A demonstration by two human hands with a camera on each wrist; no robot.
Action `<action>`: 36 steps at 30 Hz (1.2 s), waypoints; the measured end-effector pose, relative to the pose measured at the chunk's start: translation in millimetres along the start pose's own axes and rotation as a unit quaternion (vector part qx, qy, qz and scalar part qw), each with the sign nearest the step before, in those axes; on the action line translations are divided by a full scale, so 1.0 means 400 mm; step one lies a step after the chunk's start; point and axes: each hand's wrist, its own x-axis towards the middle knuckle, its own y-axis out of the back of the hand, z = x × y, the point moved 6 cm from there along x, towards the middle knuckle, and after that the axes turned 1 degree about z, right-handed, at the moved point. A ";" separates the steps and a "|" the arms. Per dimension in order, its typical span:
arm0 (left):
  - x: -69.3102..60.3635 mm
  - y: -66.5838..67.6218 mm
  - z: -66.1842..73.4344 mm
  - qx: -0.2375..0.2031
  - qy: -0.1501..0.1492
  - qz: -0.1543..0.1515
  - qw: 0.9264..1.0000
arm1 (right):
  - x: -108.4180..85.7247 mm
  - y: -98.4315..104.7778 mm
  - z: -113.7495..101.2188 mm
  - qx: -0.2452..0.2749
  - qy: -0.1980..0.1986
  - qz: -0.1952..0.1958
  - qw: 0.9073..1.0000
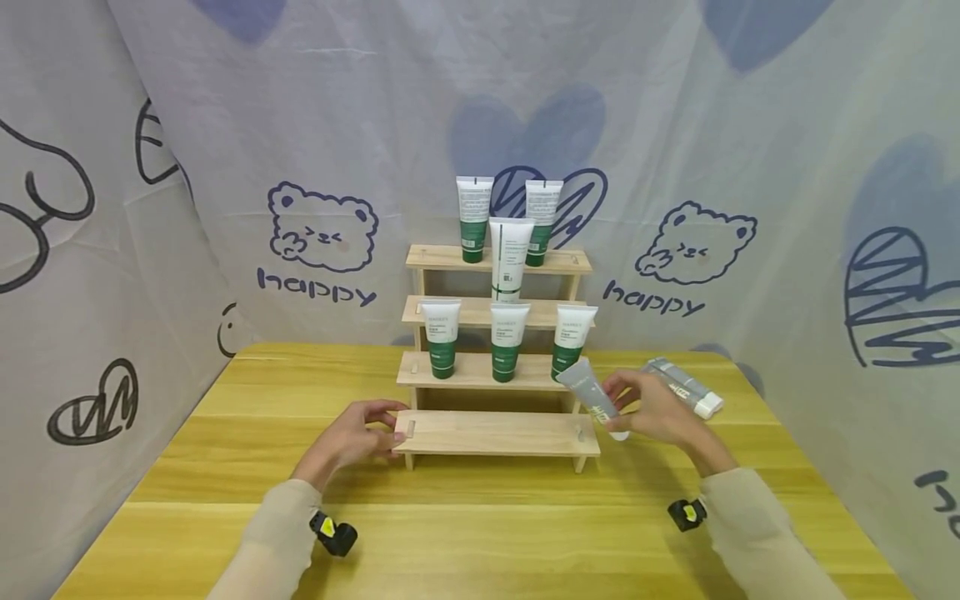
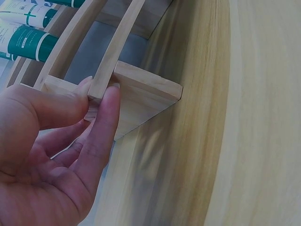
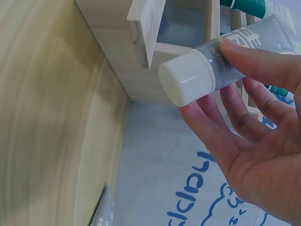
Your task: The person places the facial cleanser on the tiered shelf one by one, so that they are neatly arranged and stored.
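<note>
A tiered wooden rack stands on the table, its lowest shelf bare. My left hand pinches the left end of that shelf; in the left wrist view the thumb and fingers of the hand close on the shelf's end. Beside the rack's right end, my right hand holds a grey tube, tilted, with its white cap low. In the right wrist view the thumb and fingers of the hand grip the tube near its white cap.
Green-and-white tubes stand on the second shelf from the bottom, with a taller white tube above and two more on top. Grey tubes lie on the table at the right. A patterned cloth hangs behind.
</note>
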 end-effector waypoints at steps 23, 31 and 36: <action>-0.003 -0.001 0.001 -0.001 -0.001 -0.002 1.000 | 0.016 -0.058 -0.062 0.035 0.009 0.024 0.999; -0.003 0.001 0.000 -0.002 -0.003 -0.004 1.000 | 0.028 -0.077 -0.074 0.050 0.023 0.033 0.998; -0.003 -0.001 -0.002 0.005 -0.004 -0.007 1.000 | 0.030 -0.089 -0.084 0.059 0.023 0.031 0.998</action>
